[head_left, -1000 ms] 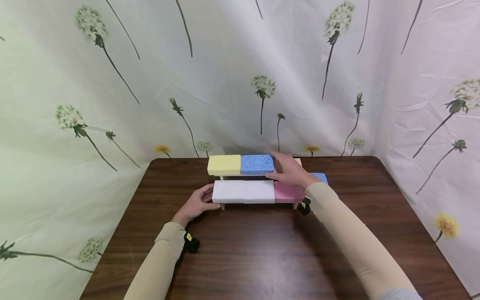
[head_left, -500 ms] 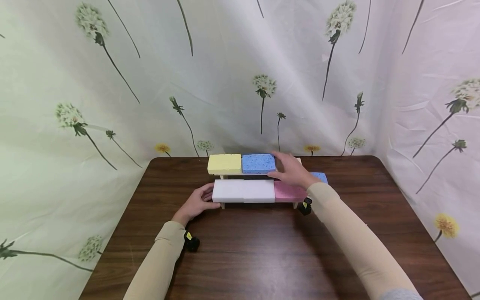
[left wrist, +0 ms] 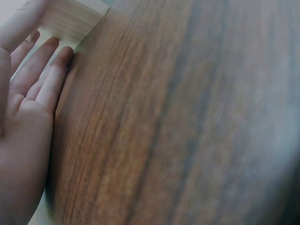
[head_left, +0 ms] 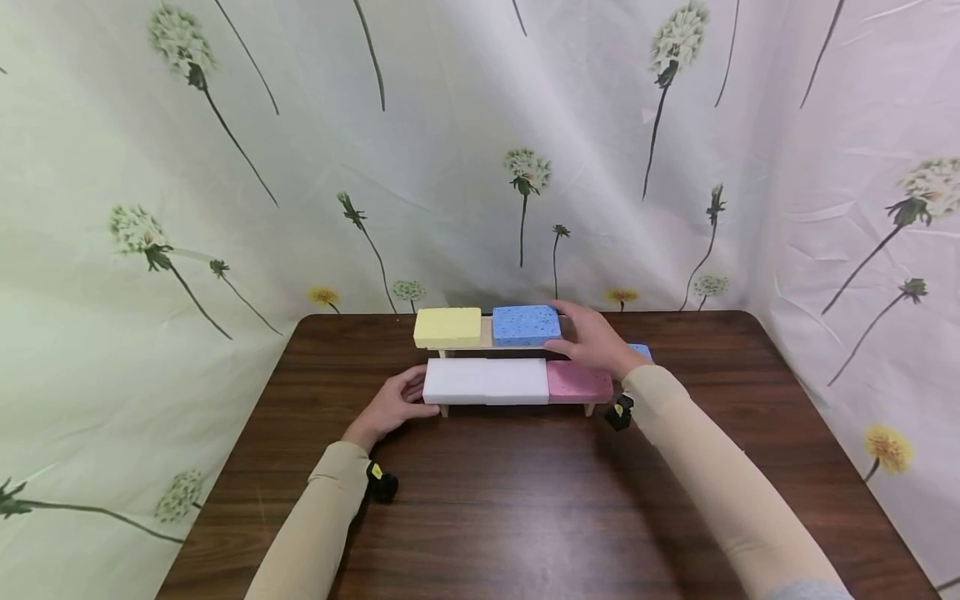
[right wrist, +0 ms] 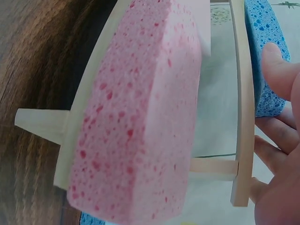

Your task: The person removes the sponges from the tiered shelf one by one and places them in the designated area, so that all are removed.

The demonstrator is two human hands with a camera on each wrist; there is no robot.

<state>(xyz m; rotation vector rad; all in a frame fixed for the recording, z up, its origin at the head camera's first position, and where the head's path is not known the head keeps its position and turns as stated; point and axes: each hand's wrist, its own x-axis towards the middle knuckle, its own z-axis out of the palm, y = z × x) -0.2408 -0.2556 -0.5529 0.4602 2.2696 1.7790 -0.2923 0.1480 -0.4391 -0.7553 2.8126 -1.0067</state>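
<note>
Head view: one two-tier wooden stand (head_left: pixel 487 333) on a wood-grain table (head_left: pixel 480 500). Upper tier: yellow sponge (head_left: pixel 447 327), left; speckled blue sponge (head_left: pixel 526 323), right, bare wood between, grasped by the right hand (head_left: pixel 594 337), thumb against fingers. Lower tier: two white sponges (head_left: pixel 517 381), one pink sponge (head_left: pixel 579 380), end to end. Left hand (head_left: pixel 393 402): fingers extended, unclenched, at the stand's left end. Second blue sponge (head_left: pixel 642 351): right of stand, partly hidden.
</note>
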